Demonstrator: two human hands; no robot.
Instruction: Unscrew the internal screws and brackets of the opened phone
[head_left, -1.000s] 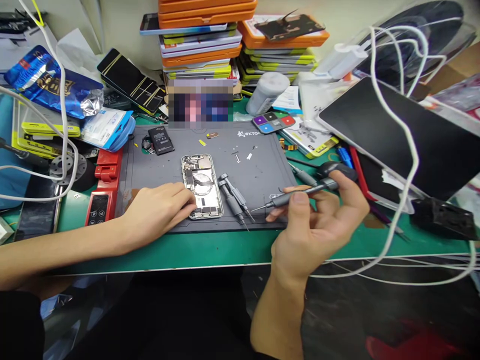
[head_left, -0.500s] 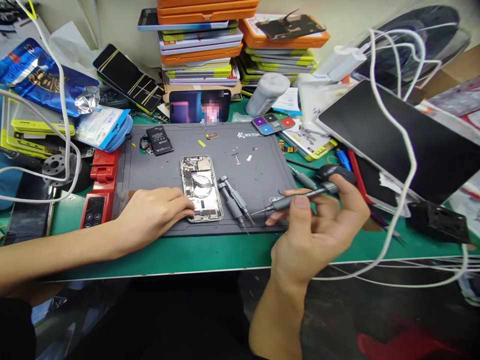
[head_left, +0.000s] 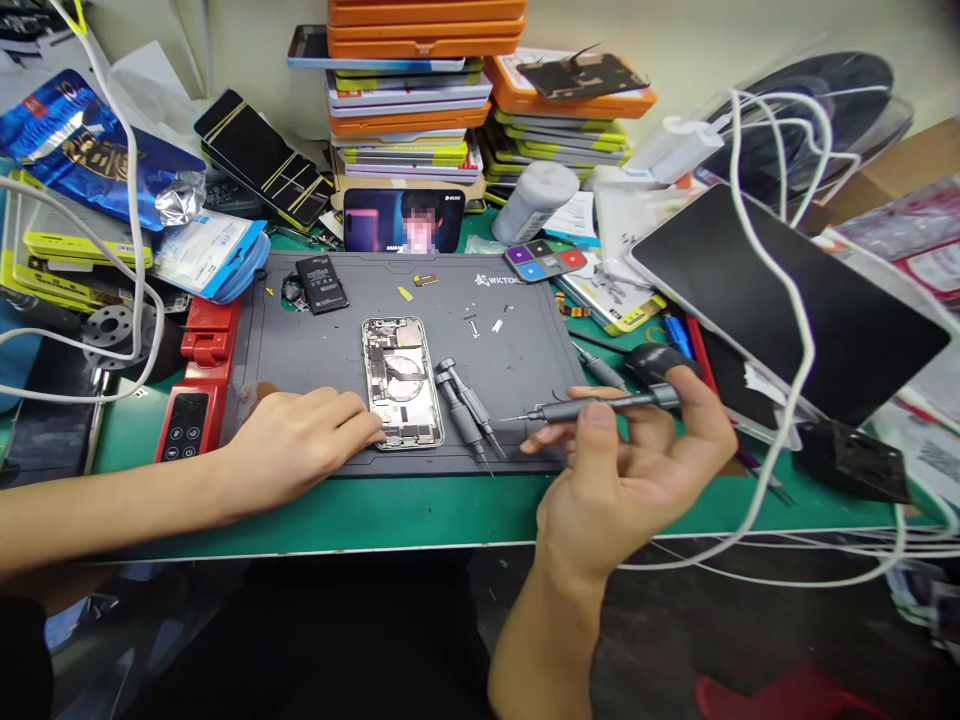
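An opened smartphone (head_left: 403, 400) lies on the grey work mat (head_left: 315, 350), its inner parts exposed. At its lower left edge is my left hand (head_left: 307, 440), fingers curled together and their tips on the frame; the underside of the fingers is hidden. My right hand (head_left: 630, 460) is raised to the right of the phone, closed around a slim grey screwdriver (head_left: 570, 409). The driver's thin tip points left, apart from the phone. Between phone and right hand, two more grey screwdrivers (head_left: 466, 405) lie side by side on the mat.
A black battery (head_left: 322, 283) and small loose parts (head_left: 474, 327) lie on the mat's far half. A phone with a lit screen (head_left: 403, 220) leans before stacked boxes (head_left: 409, 125). Red device (head_left: 187, 415) stands left; a dark panel (head_left: 787, 300) and white cable (head_left: 795, 300) crowd the right.
My left fingertips have drawn slightly left, from over the phone's lower corner to its edge. My right hand keeps the screwdriver, its tip now more level. The camera view has shifted slightly.
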